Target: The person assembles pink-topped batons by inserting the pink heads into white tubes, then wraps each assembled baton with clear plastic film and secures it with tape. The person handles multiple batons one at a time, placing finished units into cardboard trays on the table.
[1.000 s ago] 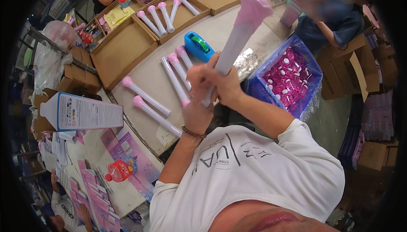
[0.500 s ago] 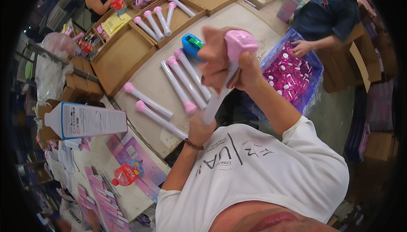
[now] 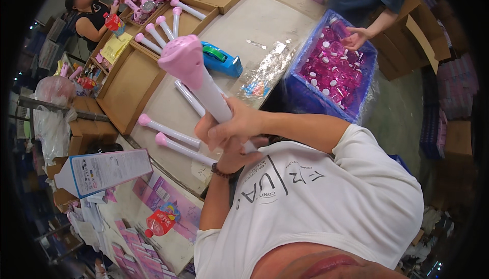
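Note:
Both my hands are closed around a toy wand with a large pink head (image 3: pixel 182 57) and a white tube (image 3: pixel 213 99). The head points up and to the left. My right hand (image 3: pixel 235 121) wraps the tube's middle. Just below it, my left hand (image 3: pixel 235 154), with a beaded bracelet at the wrist, grips near the tube's lower end, which the fingers partly hide. On the table to the left lie two white tubes with small pink ends, an upper one (image 3: pixel 170 131) and a lower one (image 3: pixel 187 149). Another white tube (image 3: pixel 188 97) shows partly behind the held wand.
A blue tape dispenser (image 3: pixel 222 61) and clear plastic wrapping (image 3: pixel 267 70) lie beyond my hands. Cardboard trays (image 3: pixel 125 93) line the table's far left. At right, a co-worker's hand (image 3: pixel 356 38) reaches over a blue-lined crate (image 3: pixel 300 93) of pink bottles. A printed box (image 3: pixel 109 172) stands left.
The wand has swung left, its pink head now up-left. My right hand has gone from beside the head down to the tube's middle, close to my left hand. The view has shifted.

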Demonstrator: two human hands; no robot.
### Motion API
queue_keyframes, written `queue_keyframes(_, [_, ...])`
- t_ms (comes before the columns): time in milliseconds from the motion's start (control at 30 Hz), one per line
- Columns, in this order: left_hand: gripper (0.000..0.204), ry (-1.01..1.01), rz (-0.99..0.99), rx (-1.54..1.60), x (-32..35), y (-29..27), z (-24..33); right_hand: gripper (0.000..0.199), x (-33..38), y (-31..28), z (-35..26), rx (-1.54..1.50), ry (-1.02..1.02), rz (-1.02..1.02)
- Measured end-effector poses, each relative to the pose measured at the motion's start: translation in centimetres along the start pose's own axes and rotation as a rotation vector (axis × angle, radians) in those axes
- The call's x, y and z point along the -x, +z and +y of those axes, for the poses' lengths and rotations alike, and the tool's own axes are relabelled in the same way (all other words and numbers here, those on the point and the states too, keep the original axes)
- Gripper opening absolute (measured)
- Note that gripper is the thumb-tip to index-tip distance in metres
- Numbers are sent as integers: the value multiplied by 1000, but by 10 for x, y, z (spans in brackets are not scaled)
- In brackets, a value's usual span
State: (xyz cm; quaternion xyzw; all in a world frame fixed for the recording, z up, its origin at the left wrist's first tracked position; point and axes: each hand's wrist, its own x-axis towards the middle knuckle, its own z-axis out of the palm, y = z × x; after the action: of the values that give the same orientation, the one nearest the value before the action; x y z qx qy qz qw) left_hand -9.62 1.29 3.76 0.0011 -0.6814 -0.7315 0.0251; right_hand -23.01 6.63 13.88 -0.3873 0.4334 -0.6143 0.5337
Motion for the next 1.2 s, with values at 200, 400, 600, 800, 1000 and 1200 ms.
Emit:
queue_keyframes(200, [125, -86, 334, 330, 20, -35, -5, 36, 18, -31, -2, 555, 406, 41])
queue_keyframes(400, [98, 167, 486, 353, -10, -16, 6, 41, 21, -15, 34, 1194, 222, -91])
queue_keyframes(600, [52, 553, 515, 477, -11, -40, 39, 43, 33, -26, 13, 1070, 341, -233])
queue_keyframes(800, [43, 957, 436, 633, 8, -81, 77, 44, 57, -43, -9, 175, 490, 91])
queue_keyframes(1000, [42, 897, 544, 374, 1, -54, 81, 53, 48, -70, 9, -7, 325, 533])
queue_keyframes(1200, [43, 814, 489, 456, 1, -43, 80, 61, 39, -58, 6, -272, 275, 649])
